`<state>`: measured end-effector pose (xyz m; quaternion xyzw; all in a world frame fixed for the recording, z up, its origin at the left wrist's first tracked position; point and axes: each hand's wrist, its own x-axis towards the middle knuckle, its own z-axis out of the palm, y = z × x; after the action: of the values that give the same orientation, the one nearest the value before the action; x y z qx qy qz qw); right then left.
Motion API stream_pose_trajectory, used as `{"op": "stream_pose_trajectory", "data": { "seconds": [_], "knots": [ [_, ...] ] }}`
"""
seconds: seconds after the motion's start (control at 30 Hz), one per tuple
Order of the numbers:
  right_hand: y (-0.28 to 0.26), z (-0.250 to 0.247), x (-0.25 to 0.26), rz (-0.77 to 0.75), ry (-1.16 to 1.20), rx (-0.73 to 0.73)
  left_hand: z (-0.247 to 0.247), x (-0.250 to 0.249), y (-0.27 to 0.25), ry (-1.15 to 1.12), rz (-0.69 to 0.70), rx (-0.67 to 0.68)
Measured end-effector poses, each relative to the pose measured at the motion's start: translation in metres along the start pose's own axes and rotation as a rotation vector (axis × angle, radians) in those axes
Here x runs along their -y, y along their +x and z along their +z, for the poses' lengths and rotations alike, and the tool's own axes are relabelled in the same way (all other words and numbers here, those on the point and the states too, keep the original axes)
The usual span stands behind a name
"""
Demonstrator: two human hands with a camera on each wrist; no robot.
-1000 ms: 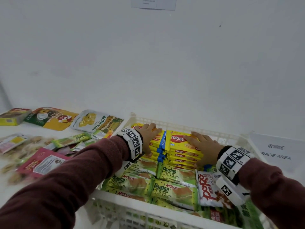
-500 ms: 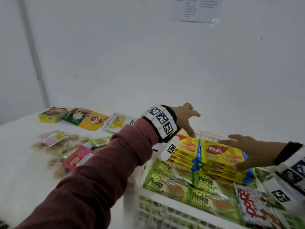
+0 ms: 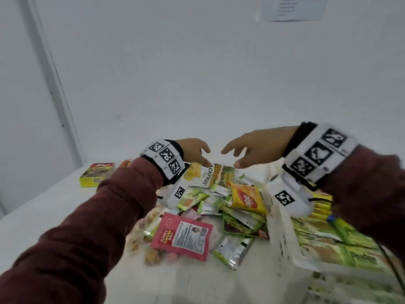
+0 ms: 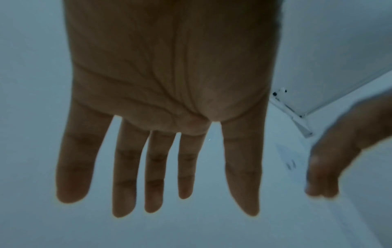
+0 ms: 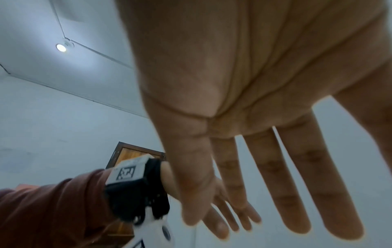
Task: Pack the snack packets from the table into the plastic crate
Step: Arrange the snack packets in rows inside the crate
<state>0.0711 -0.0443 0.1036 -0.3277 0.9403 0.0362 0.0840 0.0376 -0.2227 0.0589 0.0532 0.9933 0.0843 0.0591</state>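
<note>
Both hands hover above the heap of snack packets (image 3: 221, 207) on the white table, holding nothing. My left hand (image 3: 195, 151) has its fingers spread straight, seen from below in the left wrist view (image 4: 165, 134). My right hand (image 3: 249, 150) reaches leftward toward it, fingers loose and extended, palm shown in the right wrist view (image 5: 254, 117). Under the fingertips lies a white jackfruit packet (image 3: 210, 175). A yellow Nabati packet (image 3: 246, 197) and a red packet (image 3: 183, 234) lie nearer. The white plastic crate (image 3: 282, 235) at right holds green Pandan packets (image 3: 341, 244).
A yellow-green box (image 3: 96, 173) sits at the table's far left. Loose small snacks (image 3: 151, 255) lie scattered by the red packet. A white wall stands close behind, with a paper notice (image 3: 293, 7) at top right.
Both hands have left the crate's yellow Nabati stack and swung left, over the packet heap on the table. The head view has turned left with them.
</note>
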Motion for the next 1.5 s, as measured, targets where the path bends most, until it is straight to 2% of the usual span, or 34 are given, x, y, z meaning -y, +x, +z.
{"op": "stream_pose_trajectory", "data": {
  "seconds": [0.1, 0.2, 0.3, 0.4, 0.47, 0.6, 0.77, 0.8, 0.9, 0.97, 1.03, 1.1, 1.2, 1.33, 1.5],
  "knots": [
    [0.051, 0.014, 0.023, 0.035, -0.021, 0.036, 0.029, 0.030, 0.015, 0.033, -0.032, 0.069],
    [0.092, 0.040, 0.026, 0.115, -0.011, 0.117, 0.058, 0.050, 0.029, 0.068, -0.033, 0.145],
    [0.115, 0.080, 0.021, 0.185, -0.061, 0.191, 0.085, 0.065, 0.039, 0.056, -0.052, 0.201],
    [0.127, 0.122, 0.007, 0.277, -0.226, 0.178, 0.106, 0.073, 0.045, -0.010, -0.087, 0.196],
    [0.129, 0.133, 0.005, 0.309, -0.295, 0.188, 0.116, 0.078, 0.051, -0.039, -0.100, 0.187],
    [0.132, 0.140, 0.004, 0.294, -0.361, 0.210, 0.126, 0.079, 0.059, -0.003, -0.110, 0.207],
    [0.135, 0.133, 0.010, 0.265, -0.328, 0.260, 0.125, 0.079, 0.065, 0.125, -0.080, 0.229],
    [0.137, 0.133, 0.010, 0.267, -0.337, 0.228, 0.124, 0.079, 0.066, 0.123, -0.086, 0.231],
    [0.141, 0.135, 0.008, 0.302, -0.335, 0.165, 0.119, 0.077, 0.068, 0.025, -0.115, 0.252],
    [0.140, 0.131, 0.008, 0.320, -0.257, 0.138, 0.118, 0.080, 0.074, -0.096, -0.141, 0.210],
    [0.139, 0.126, 0.007, 0.320, -0.154, 0.130, 0.110, 0.077, 0.072, -0.174, -0.142, 0.251],
    [0.140, 0.124, 0.005, 0.326, -0.053, 0.118, 0.108, 0.071, 0.071, -0.234, -0.087, 0.298],
    [0.140, 0.122, 0.004, 0.351, 0.033, 0.115, 0.116, 0.060, 0.069, -0.068, 0.040, 0.280],
    [0.135, 0.123, 0.002, 0.436, 0.082, 0.094, 0.122, 0.050, 0.076, 0.130, 0.105, 0.284],
    [0.128, 0.123, -0.004, 0.496, 0.164, 0.034, 0.118, 0.055, 0.083, 0.193, 0.222, 0.323]
  ]
}}
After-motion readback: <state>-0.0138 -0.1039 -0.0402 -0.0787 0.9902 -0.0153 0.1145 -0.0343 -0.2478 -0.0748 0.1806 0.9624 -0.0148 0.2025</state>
